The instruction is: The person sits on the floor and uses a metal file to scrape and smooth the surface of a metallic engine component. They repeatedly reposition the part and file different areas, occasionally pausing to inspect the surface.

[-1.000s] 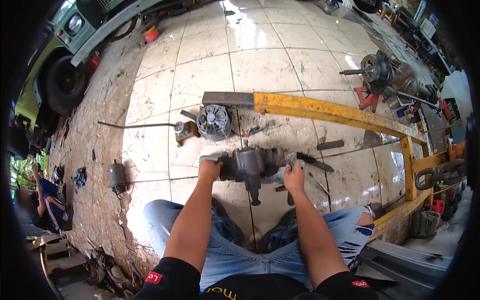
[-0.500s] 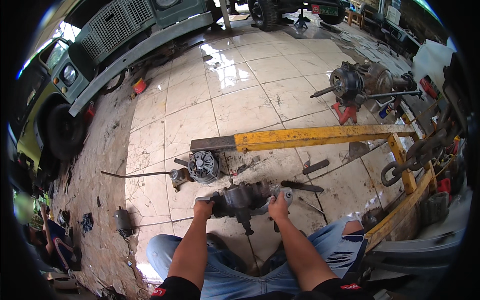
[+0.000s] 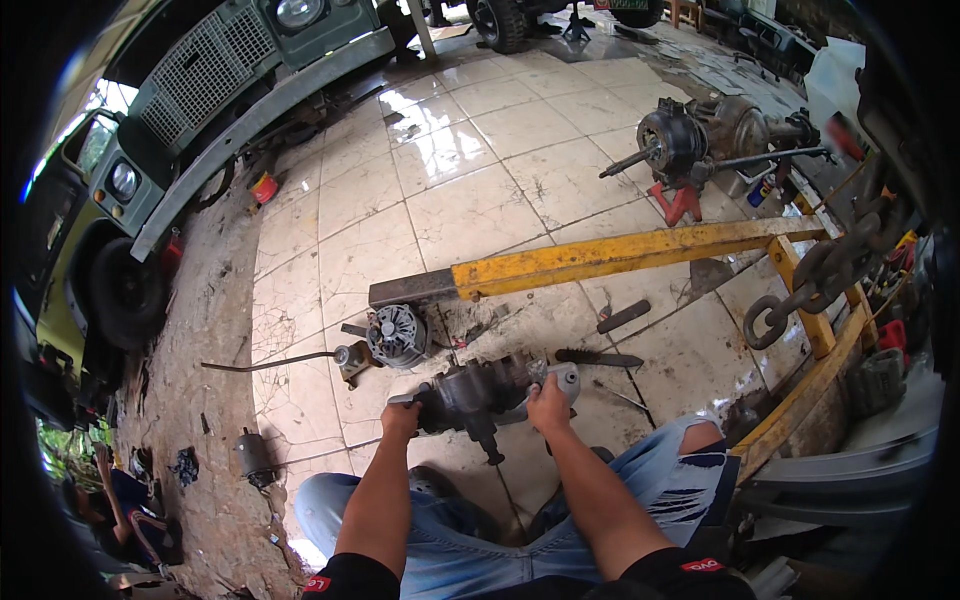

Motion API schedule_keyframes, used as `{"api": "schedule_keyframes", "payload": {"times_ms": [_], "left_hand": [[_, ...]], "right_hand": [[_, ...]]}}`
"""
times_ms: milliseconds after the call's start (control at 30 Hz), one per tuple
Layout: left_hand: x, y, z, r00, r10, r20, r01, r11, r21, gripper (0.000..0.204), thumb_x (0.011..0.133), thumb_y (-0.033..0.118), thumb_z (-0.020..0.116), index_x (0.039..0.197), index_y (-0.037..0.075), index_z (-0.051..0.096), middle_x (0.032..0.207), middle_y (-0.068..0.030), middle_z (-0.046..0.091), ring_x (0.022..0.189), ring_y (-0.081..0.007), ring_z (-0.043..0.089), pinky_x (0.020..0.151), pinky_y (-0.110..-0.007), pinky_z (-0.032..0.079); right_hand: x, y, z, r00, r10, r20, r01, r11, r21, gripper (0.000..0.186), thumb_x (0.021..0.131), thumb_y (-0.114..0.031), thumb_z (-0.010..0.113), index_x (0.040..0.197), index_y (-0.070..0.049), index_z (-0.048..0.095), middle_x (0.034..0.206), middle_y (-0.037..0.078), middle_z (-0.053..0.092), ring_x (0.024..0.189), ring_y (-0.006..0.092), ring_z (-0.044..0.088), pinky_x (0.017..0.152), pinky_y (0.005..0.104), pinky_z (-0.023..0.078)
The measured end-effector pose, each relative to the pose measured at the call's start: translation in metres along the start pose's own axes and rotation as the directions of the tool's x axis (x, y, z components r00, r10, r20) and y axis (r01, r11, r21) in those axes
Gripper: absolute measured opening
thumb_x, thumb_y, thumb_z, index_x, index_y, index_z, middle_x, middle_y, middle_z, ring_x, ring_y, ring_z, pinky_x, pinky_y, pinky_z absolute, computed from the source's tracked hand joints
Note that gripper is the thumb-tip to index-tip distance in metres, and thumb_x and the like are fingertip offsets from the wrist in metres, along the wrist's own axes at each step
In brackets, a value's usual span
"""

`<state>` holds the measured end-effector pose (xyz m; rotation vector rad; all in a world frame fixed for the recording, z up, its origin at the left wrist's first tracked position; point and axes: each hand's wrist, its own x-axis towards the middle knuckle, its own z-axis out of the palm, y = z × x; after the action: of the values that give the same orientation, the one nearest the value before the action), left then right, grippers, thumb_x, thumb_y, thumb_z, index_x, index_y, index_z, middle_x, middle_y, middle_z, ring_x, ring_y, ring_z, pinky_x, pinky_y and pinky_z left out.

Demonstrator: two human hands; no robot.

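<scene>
A dark, greasy metal gearbox (image 3: 468, 392) with a short shaft pointing toward me is between my hands, just above or on the tiles. My left hand (image 3: 402, 416) is closed around its left end. On the other side, my right hand (image 3: 548, 405) grips the paler metal end. Beyond the gearbox lies a round, finned alternator (image 3: 398, 336). Left of that is a small metal fitting (image 3: 350, 362) with a long thin rod. A dark, narrow, long-handled tool (image 3: 600, 358) rests to the right of my right hand.
A yellow steel beam (image 3: 610, 255) crosses the floor ahead, with a heavy chain (image 3: 805, 290) hanging at right. A larger axle assembly (image 3: 700, 140) sits on a red stand (image 3: 676, 203). A dark canister (image 3: 254, 458) stands at left. Vehicles line the far left; a person (image 3: 125, 510) is at lower left.
The whole view has shifted slightly, so the floor items appear displaced. Both hands keep their hold on the gearbox, which has turned slightly, its right end rising a little in the picture.
</scene>
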<state>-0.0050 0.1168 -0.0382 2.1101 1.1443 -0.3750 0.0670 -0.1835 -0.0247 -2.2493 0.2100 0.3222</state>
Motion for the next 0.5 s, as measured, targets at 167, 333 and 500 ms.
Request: {"api": "schedule_keyframes", "payload": {"times_ms": [167, 333, 500], "left_hand": [[-0.006, 0.006, 0.0, 1.0, 0.003, -0.004, -0.003, 0.999, -0.041, 0.037, 0.084, 0.036, 0.069, 0.1, 0.003, 0.07, 0.083, -0.0111, 0.069, 0.069, -0.0224, 0.068, 0.057, -0.035, 0.059], [0.003, -0.004, 0.0, 1.0, -0.001, 0.005, 0.001, 0.998, -0.061, 0.037, 0.084, 0.037, 0.069, 0.099, 0.003, 0.07, 0.083, -0.0108, 0.068, 0.068, -0.022, 0.067, 0.057, -0.034, 0.059], [0.009, -0.006, 0.001, 1.0, -0.02, 0.022, 0.022, 0.998, -0.066, 0.037, 0.084, 0.036, 0.068, 0.099, 0.003, 0.071, 0.083, -0.0109, 0.068, 0.067, -0.0215, 0.067, 0.055, -0.033, 0.058]], "right_hand": [[0.007, 0.011, 0.007, 1.0, -0.004, 0.016, 0.004, 1.0, -0.011, 0.027, 0.091, -0.022, 0.054, 0.105, -0.001, 0.043, 0.087, 0.03, 0.063, 0.086, 0.0491, 0.06, 0.074, 0.0559, 0.045], [0.006, 0.007, 0.007, 0.995, -0.03, 0.092, 0.033, 0.999, -0.027, 0.028, 0.091, -0.023, 0.053, 0.106, -0.001, 0.043, 0.086, 0.027, 0.064, 0.087, 0.0491, 0.06, 0.076, 0.0558, 0.045], [0.005, 0.007, 0.002, 0.998, 0.048, 0.049, -0.048, 0.999, -0.002, 0.026, 0.092, -0.024, 0.053, 0.105, -0.004, 0.043, 0.088, 0.027, 0.064, 0.09, 0.0487, 0.059, 0.078, 0.056, 0.044]]}}
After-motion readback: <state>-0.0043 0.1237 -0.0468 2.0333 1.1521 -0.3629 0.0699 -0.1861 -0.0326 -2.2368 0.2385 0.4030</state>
